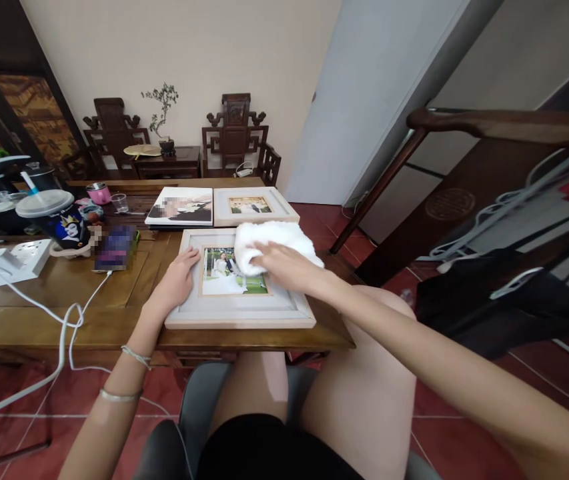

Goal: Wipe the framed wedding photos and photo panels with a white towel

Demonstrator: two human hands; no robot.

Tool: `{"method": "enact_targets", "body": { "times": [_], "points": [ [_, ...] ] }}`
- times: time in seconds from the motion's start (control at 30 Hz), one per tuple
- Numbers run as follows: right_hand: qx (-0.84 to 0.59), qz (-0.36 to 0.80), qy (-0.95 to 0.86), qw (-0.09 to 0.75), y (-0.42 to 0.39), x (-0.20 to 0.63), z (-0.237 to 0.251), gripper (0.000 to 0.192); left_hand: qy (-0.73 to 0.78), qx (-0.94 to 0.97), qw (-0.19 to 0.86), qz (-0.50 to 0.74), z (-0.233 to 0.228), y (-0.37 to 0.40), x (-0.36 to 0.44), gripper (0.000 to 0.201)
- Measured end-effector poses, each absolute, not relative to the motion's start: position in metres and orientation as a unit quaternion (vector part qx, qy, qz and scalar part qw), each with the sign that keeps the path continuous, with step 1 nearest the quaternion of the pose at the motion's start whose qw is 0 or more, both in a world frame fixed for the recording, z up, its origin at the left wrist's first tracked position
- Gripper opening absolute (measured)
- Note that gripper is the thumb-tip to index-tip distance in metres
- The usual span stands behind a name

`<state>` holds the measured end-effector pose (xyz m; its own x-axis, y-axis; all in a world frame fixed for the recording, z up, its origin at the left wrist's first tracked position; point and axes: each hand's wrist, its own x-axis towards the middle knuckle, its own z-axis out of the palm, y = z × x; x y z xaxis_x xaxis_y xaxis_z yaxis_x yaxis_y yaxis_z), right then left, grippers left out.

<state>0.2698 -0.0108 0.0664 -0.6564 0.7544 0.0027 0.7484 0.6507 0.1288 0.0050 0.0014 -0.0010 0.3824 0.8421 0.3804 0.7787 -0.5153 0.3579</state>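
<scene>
The pale wooden rectangular picture frame (239, 315), with a wide whitish border around a small wedding photograph (214, 270), lies flat on the brown polished wooden bench (99, 327), near its front edge and towards its front right corner. The two hands are apart. The left hand (177, 277) rests over the frame's left rim; its thumb is hidden, so whether it clamps or merely steadies cannot be told. The right hand (287, 265) holds a fluffy white folded cloth (287, 237) against the frame's upper right part, covering that side of the photograph.

The step looks like wiping. To do it well, the left hand should keep the frame from sliding, since the lower rim lies close to the bench's front edge. The right hand would do best with flat, even pressure and overlapping strokes, working carefully into the inner corners. Long strokes towards the bench's back edge should stop short of the second pale wooden frame (221, 215) just behind.
</scene>
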Motion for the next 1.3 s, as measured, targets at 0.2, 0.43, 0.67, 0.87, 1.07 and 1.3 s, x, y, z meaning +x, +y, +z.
{"method": "enact_targets", "body": {
  "times": [0.2,0.43,0.67,0.87,1.07,1.3],
  "points": [
    [0.431,0.172,0.886,0.013,0.033,0.266,0.048,0.044,0.489,0.828,0.064,0.267,-0.002,0.002,0.004,0.057],
    [0.381,0.086,0.918,0.070,-0.038,0.265,0.069,0.034,0.488,0.828,0.061,0.271,-0.003,0.002,0.005,0.057],
    [0.361,-0.019,0.926,0.112,-0.103,0.264,0.106,0.032,0.482,0.830,0.063,0.274,-0.004,0.002,0.004,0.057],
    [0.419,0.040,0.905,0.053,-0.042,0.255,0.073,0.049,0.490,0.826,0.071,0.270,-0.002,0.002,0.005,0.056],
    [0.449,0.154,0.880,-0.002,0.035,0.247,0.052,0.044,0.489,0.827,0.076,0.267,0.000,0.001,0.004,0.057],
    [0.392,0.092,0.913,0.069,-0.009,0.251,0.059,0.038,0.486,0.830,0.061,0.267,-0.001,0.002,0.005,0.057]
  ]
}}
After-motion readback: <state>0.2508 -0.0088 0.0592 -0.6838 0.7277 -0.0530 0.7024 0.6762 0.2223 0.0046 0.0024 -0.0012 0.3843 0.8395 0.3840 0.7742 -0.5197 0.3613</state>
